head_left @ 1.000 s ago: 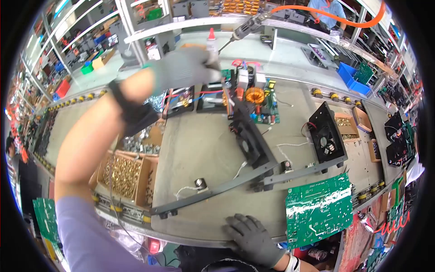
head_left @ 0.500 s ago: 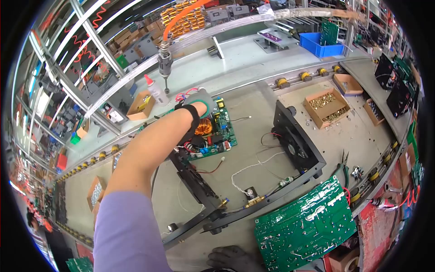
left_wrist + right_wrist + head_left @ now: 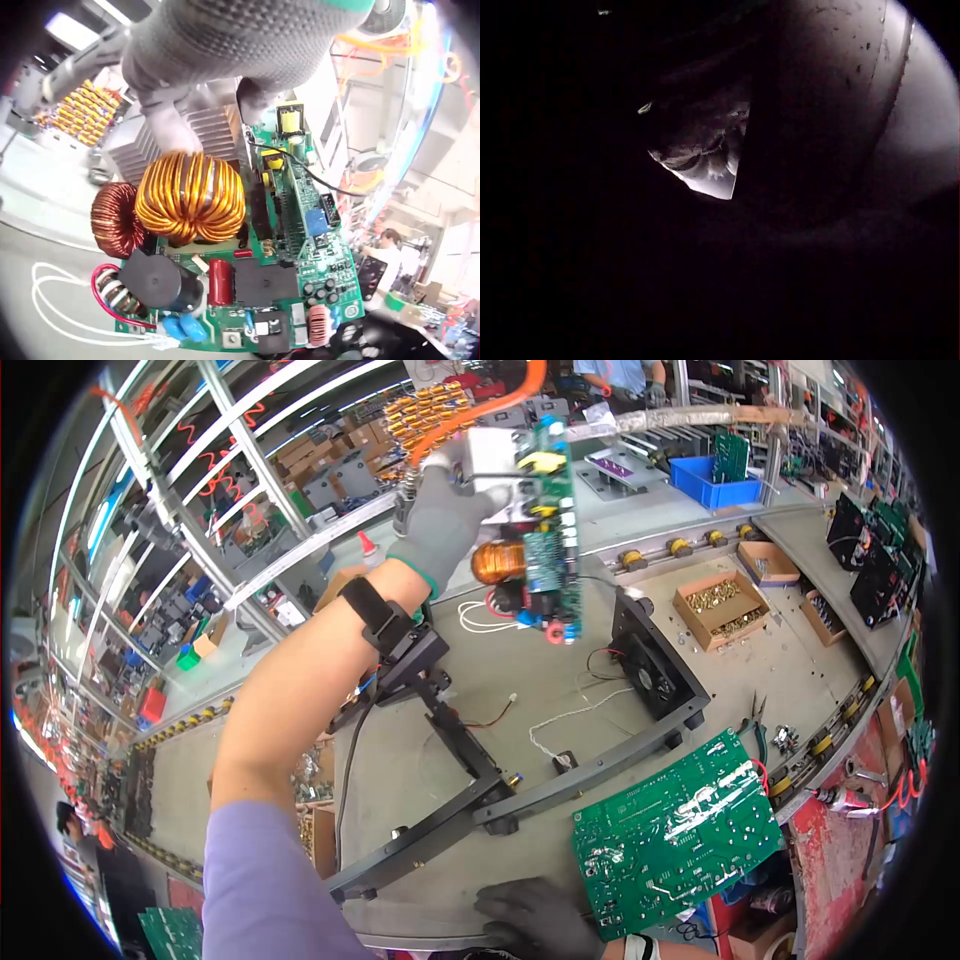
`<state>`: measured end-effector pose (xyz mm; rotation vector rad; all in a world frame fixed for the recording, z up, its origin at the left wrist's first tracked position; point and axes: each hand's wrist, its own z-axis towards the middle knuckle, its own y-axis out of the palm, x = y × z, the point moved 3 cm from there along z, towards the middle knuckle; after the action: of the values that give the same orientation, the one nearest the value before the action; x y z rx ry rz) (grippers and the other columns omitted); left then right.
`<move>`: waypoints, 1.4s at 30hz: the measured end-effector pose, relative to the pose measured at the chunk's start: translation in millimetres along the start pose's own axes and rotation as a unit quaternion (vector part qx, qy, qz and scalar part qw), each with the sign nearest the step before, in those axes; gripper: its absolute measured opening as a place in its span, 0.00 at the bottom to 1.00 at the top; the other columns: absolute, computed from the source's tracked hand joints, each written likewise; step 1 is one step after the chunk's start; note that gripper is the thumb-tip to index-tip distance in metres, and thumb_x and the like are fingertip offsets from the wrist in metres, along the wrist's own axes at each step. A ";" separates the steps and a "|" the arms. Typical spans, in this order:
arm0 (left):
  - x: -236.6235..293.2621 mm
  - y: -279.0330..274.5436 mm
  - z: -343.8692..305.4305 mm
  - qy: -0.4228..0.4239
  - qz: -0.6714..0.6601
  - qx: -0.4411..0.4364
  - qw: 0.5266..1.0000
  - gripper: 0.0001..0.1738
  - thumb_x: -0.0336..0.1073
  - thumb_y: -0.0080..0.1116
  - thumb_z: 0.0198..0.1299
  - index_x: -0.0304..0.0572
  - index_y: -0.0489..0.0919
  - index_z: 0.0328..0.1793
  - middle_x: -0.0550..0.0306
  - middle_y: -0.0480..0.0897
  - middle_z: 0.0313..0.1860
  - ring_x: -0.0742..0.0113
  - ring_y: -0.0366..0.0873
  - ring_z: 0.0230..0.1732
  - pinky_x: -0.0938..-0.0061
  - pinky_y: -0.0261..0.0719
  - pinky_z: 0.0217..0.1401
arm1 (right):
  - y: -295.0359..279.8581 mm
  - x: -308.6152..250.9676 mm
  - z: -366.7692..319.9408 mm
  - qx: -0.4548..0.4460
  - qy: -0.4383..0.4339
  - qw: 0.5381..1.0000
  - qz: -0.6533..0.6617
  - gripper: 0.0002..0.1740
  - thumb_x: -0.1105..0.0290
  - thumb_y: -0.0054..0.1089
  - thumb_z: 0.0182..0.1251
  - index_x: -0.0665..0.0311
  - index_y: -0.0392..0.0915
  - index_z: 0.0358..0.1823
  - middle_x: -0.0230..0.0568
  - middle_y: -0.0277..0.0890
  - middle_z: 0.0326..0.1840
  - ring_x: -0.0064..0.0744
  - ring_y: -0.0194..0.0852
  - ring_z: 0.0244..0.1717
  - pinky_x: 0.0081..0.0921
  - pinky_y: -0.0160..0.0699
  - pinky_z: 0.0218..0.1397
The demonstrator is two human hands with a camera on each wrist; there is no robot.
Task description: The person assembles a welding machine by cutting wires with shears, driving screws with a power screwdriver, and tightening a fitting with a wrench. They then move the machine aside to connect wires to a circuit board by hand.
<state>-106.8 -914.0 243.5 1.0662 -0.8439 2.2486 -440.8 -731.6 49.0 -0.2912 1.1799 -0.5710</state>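
Note:
In the head view my gloved left hand [image 3: 447, 515] holds a populated circuit board [image 3: 547, 565] up over the work surface, tipped on its side. The left wrist view shows its fingers gripping the finned metal heatsink [image 3: 124, 156], beside a large copper-wound coil [image 3: 191, 201]. White wires [image 3: 56, 289] trail from the board. My gloved right hand [image 3: 535, 918] rests near the front edge of the surface, fingers loosely extended. The right wrist view is mostly dark. Between the hands lies a black metal frame [image 3: 405, 842], with a fan panel [image 3: 650, 675] standing behind it.
A second green circuit board [image 3: 680, 825] lies solder side up at the front right. Pliers [image 3: 757, 730] and a cardboard box of brass parts [image 3: 715, 630] are further right. A red-capped bottle [image 3: 368, 548] and a blue bin [image 3: 712, 492] stand at the back.
My left hand reached down from beside the hanging screwdriver to the populated board, then lifted the board off the surface. The right hand has stayed near the front edge. The head view has shifted.

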 end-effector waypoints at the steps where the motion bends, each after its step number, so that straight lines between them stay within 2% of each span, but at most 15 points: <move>1: 25.6 -0.7 -9.4 0.008 -0.001 0.002 1.000 0.42 0.30 0.69 0.59 0.46 0.59 0.76 0.47 0.83 0.48 0.64 0.86 0.37 0.75 0.89 0.29 | -10.7 -9.8 -1.5 0.083 0.000 0.996 0.014 0.25 0.61 0.65 0.62 0.62 0.74 0.60 0.46 0.75 0.61 0.48 0.72 0.62 0.44 0.66 0.66; 6: 122.9 -9.7 -81.2 0.039 -0.013 0.015 0.999 0.38 0.35 0.71 0.58 0.37 0.64 0.72 0.48 0.85 0.42 0.66 0.86 0.32 0.75 0.88 0.29 | -36.4 -39.3 -4.1 0.350 -0.061 0.931 0.083 0.37 0.59 0.65 0.65 0.62 0.61 0.72 0.55 0.67 0.65 0.47 0.71 0.60 0.42 0.75 0.61; 9: 152.0 -16.1 -127.2 0.011 -0.044 -0.029 0.999 0.40 0.37 0.72 0.57 0.34 0.63 0.72 0.49 0.85 0.40 0.69 0.85 0.32 0.77 0.85 0.31 | -49.6 -56.6 1.3 0.302 -0.182 0.930 -0.100 0.43 0.57 0.63 0.67 0.72 0.52 0.75 0.59 0.61 0.66 0.43 0.72 0.55 0.37 0.76 0.56; 10: 162.9 -22.0 -143.8 -0.013 -0.036 -0.044 0.998 0.42 0.38 0.72 0.56 0.33 0.63 0.72 0.49 0.85 0.40 0.70 0.85 0.32 0.78 0.83 0.31 | -49.0 -62.5 -4.4 0.322 -0.088 0.937 -0.100 0.40 0.48 0.61 0.69 0.76 0.61 0.66 0.58 0.73 0.56 0.52 0.73 0.55 0.41 0.75 0.58; 13: 203.4 -33.2 -206.1 -0.144 -0.058 -0.062 0.986 0.40 0.37 0.67 0.61 0.44 0.60 0.77 0.40 0.79 0.54 0.63 0.80 0.48 0.74 0.81 0.54 | -37.8 -62.2 -21.8 0.501 0.023 0.864 -0.045 0.60 0.30 0.59 0.61 0.78 0.53 0.73 0.57 0.62 0.69 0.49 0.64 0.68 0.42 0.65 0.69; 15: 194.0 -38.1 -236.6 0.006 0.053 0.006 0.999 0.44 0.40 0.74 0.53 0.34 0.63 0.73 0.51 0.84 0.38 0.72 0.83 0.30 0.80 0.80 0.30 | -32.7 -68.2 -39.8 0.384 0.060 0.914 -0.114 0.59 0.35 0.64 0.59 0.78 0.52 0.75 0.57 0.58 0.73 0.49 0.60 0.72 0.44 0.61 0.72; 17: 197.0 -37.2 -280.6 -0.064 -0.041 -0.013 0.997 0.47 0.39 0.76 0.50 0.35 0.63 0.74 0.55 0.82 0.35 0.75 0.79 0.33 0.79 0.77 0.35 | -23.0 -71.2 -61.5 0.252 0.087 0.949 -0.167 0.60 0.40 0.68 0.57 0.77 0.52 0.76 0.56 0.55 0.76 0.49 0.55 0.75 0.46 0.58 0.75; 19: 194.6 -39.2 -310.9 -0.137 -0.042 -0.003 0.990 0.50 0.37 0.75 0.51 0.38 0.59 0.77 0.55 0.81 0.39 0.75 0.77 0.41 0.78 0.74 0.45 | -20.9 -78.0 -68.4 0.277 0.038 0.941 -0.192 0.45 0.56 0.71 0.61 0.75 0.60 0.72 0.54 0.68 0.66 0.40 0.69 0.61 0.38 0.70 0.65; 22: 179.9 -40.7 -348.9 -0.138 -0.102 0.007 0.985 0.52 0.31 0.73 0.54 0.43 0.52 0.81 0.52 0.80 0.46 0.72 0.78 0.47 0.78 0.75 0.48 | -15.6 -90.4 -71.1 0.419 0.013 0.882 0.214 0.25 0.66 0.55 0.74 0.73 0.67 0.66 0.49 0.74 0.59 0.35 0.77 0.55 0.33 0.80 0.57; 26: 171.6 -41.6 -385.5 -0.152 -0.117 0.020 0.981 0.48 0.40 0.72 0.54 0.45 0.57 0.78 0.52 0.76 0.32 0.64 0.79 0.34 0.68 0.78 0.40 | -36.7 -88.4 -78.4 0.409 0.112 0.904 -0.055 0.25 0.55 0.46 0.79 0.72 0.73 0.58 0.43 0.81 0.44 0.26 0.79 0.36 0.21 0.80 0.38; 28: 172.0 -52.3 -400.2 -0.147 -0.009 -0.109 0.983 0.44 0.39 0.70 0.57 0.46 0.60 0.77 0.55 0.76 0.28 0.64 0.80 0.31 0.70 0.80 0.38 | -31.0 -72.3 -80.8 0.460 0.131 0.766 0.429 0.26 0.53 0.47 0.78 0.73 0.73 0.59 0.48 0.82 0.47 0.24 0.78 0.32 0.19 0.78 0.31; 29: 180.3 -63.2 -393.5 -0.211 0.030 -0.200 0.956 0.40 0.28 0.69 0.60 0.40 0.64 0.78 0.62 0.83 0.38 0.77 0.82 0.37 0.77 0.80 0.44 | -32.2 -58.1 -92.1 0.460 0.155 0.777 0.401 0.27 0.54 0.51 0.76 0.73 0.72 0.61 0.52 0.82 0.50 0.29 0.80 0.31 0.18 0.79 0.29; 35: 126.8 -122.9 -416.5 0.016 0.219 0.088 0.972 0.14 0.34 0.61 0.66 0.32 0.83 0.52 0.50 0.86 0.40 0.64 0.85 0.40 0.71 0.81 0.46 | -21.4 -32.9 -105.1 0.376 0.281 0.755 0.458 0.27 0.58 0.57 0.70 0.72 0.72 0.62 0.54 0.82 0.51 0.43 0.85 0.39 0.30 0.87 0.32; 38: 88.0 -140.4 -408.6 -0.062 0.412 0.050 0.908 0.16 0.30 0.65 0.59 0.34 0.82 0.54 0.49 0.85 0.39 0.67 0.84 0.41 0.71 0.81 0.47 | -22.2 -27.7 -101.9 0.337 0.317 0.744 0.482 0.28 0.57 0.60 0.69 0.72 0.72 0.61 0.54 0.82 0.50 0.43 0.85 0.39 0.31 0.87 0.33; 42: 33.8 -157.5 -408.3 -0.326 0.210 -0.059 0.920 0.18 0.27 0.64 0.58 0.34 0.81 0.55 0.52 0.85 0.40 0.70 0.83 0.43 0.72 0.81 0.48 | -24.3 -10.3 -111.8 0.349 0.334 0.712 0.510 0.30 0.56 0.61 0.68 0.73 0.71 0.61 0.54 0.82 0.49 0.43 0.86 0.38 0.31 0.88 0.32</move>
<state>-221.9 -509.8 116.6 1.7489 -1.5882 2.1257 -553.6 -737.1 28.4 1.2849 1.4810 -0.0582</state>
